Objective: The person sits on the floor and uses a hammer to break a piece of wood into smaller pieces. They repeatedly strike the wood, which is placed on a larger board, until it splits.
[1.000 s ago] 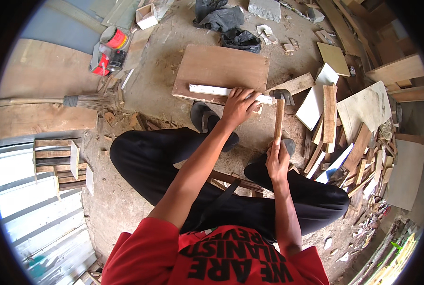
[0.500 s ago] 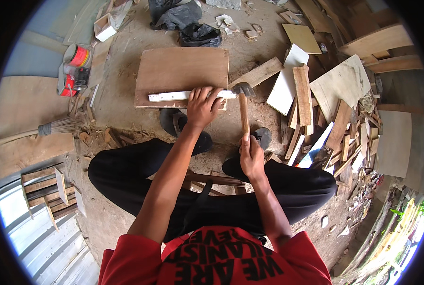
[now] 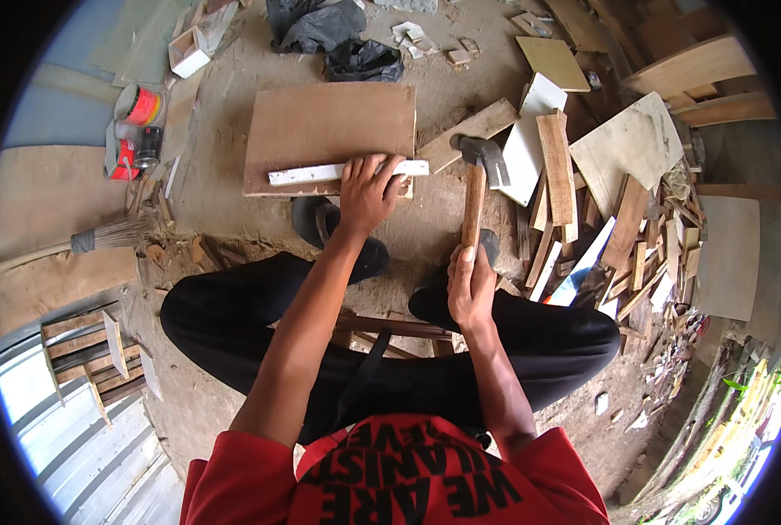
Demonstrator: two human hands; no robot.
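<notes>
My left hand is closed over a white-painted wooden strip, its fingers wrapped across the top near the right end. The strip lies along the near edge of a brown wooden board on the ground. In my right hand is a claw hammer, gripped low on its wooden handle. The dark hammer head is raised to the right of the strip's end, apart from it. Whether a nail stands in the strip cannot be made out.
Wood offcuts are heaped at the right, with a loose plank beside the board. Black plastic bags lie beyond it. Paint cans and a broom are at the left. Sandals stand just below the board.
The hammer head has swung right, away from the strip's right end, and its handle now tilts rightward. My left hand stays on the strip; the whole view has shifted slightly.
</notes>
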